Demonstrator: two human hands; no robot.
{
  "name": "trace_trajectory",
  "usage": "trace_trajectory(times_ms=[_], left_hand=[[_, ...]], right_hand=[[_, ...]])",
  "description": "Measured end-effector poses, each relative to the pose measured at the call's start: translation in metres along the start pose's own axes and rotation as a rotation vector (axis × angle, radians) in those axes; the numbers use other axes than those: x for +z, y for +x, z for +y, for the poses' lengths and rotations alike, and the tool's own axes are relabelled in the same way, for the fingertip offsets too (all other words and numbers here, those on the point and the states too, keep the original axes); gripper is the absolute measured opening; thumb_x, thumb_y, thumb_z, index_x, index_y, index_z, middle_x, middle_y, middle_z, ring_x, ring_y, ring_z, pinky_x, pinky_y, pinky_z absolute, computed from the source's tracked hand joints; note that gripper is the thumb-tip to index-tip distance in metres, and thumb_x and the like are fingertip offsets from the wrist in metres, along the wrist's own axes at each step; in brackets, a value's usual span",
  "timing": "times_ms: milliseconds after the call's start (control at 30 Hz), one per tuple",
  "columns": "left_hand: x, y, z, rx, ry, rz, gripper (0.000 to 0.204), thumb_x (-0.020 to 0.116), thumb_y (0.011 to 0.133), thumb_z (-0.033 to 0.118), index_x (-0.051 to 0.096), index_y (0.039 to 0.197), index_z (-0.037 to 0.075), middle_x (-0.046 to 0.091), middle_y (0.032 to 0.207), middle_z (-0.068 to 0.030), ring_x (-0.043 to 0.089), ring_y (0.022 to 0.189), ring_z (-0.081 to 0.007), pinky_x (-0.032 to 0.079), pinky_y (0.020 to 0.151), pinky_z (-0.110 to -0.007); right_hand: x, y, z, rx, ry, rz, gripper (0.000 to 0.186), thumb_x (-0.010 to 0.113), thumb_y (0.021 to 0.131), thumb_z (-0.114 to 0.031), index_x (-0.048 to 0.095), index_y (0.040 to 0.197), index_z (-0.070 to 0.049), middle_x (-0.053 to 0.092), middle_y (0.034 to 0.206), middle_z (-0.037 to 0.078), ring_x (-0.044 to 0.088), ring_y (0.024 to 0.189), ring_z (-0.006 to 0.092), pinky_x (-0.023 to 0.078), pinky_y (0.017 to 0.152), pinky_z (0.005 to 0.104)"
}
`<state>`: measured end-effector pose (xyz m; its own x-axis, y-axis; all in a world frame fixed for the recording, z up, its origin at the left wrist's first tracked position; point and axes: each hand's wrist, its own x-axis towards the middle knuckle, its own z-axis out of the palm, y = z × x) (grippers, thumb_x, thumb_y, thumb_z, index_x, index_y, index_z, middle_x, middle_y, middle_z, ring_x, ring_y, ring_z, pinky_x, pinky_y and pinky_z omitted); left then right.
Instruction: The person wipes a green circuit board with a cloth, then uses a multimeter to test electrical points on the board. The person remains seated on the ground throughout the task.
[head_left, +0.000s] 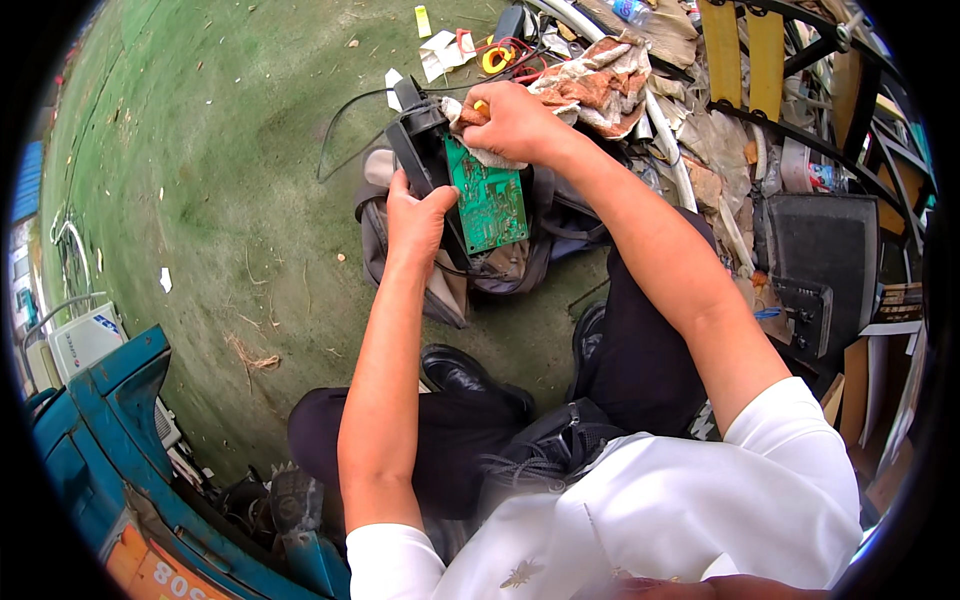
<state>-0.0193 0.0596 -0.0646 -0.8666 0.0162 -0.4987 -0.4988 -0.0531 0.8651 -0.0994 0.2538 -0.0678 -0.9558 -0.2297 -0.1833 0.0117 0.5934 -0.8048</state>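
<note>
My left hand (415,220) is closed around the lower part of a long black plastic housing (412,150), thumb toward the circuit board. That green circuit board (492,210) stands tilted beside the housing, its soldered side up. Above the board, my right hand (512,125) is closed on a stained whitish cloth (492,158). A small yellow piece (481,108) shows at its fingers; what it belongs to is hidden. Under the board and housing lies a grey-brown fabric bag (440,290) between my feet. A thin black cable (335,130) loops out to the left.
Ahead lie a yellow ring (497,60) with red and black wires, paper scraps (440,55) and a brown-stained cloth (605,85). Pipes, rubbish, a black metal frame (810,50) and a dark panel (820,260) crowd the right. A blue machine (110,420) stands at lower left.
</note>
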Motion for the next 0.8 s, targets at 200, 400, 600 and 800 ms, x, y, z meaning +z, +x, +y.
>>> trace_trajectory(times_ms=[200,400,600,800], left_hand=[[-0.003,0.002,0.000,-0.018,0.002,-0.009,0.052,0.073,0.079,0.008,0.054,0.127,0.001,0.068,0.111,-0.0090,0.067,0.094,-0.0191,0.054,0.084,-0.034],[-0.003,0.003,-0.002,-0.024,0.028,0.009,0.050,0.073,0.080,0.009,0.055,0.126,0.002,0.068,0.110,-0.0086,0.066,0.091,-0.0188,0.054,0.081,-0.034],[-0.003,0.003,-0.006,0.009,0.002,0.017,0.047,0.072,0.080,0.007,0.056,0.124,0.001,0.068,0.109,-0.0077,0.065,0.092,-0.0176,0.053,0.084,-0.033],[-0.003,0.004,-0.003,-0.035,0.017,0.027,0.044,0.071,0.082,0.007,0.056,0.123,0.001,0.068,0.108,-0.0076,0.066,0.092,-0.0178,0.053,0.083,-0.033]], right_hand=[[-0.007,0.000,0.001,0.061,0.075,-0.098,0.031,0.076,0.072,-0.020,0.072,0.096,-0.001,0.073,0.089,0.020,0.072,0.088,0.0346,0.055,0.081,0.0417],[-0.006,-0.003,0.000,-0.061,-0.022,-0.024,0.026,0.075,0.076,-0.020,0.070,0.095,-0.002,0.072,0.091,0.020,0.070,0.090,0.0373,0.054,0.081,0.0445],[0.003,-0.014,-0.007,-0.254,-0.211,0.124,0.019,0.072,0.079,-0.018,0.065,0.091,-0.004,0.070,0.085,0.020,0.068,0.086,0.0413,0.053,0.076,0.0505],[0.002,-0.012,0.002,-0.226,-0.057,0.113,0.019,0.070,0.077,-0.013,0.059,0.085,-0.001,0.064,0.076,0.017,0.064,0.073,0.0372,0.051,0.066,0.0431]])
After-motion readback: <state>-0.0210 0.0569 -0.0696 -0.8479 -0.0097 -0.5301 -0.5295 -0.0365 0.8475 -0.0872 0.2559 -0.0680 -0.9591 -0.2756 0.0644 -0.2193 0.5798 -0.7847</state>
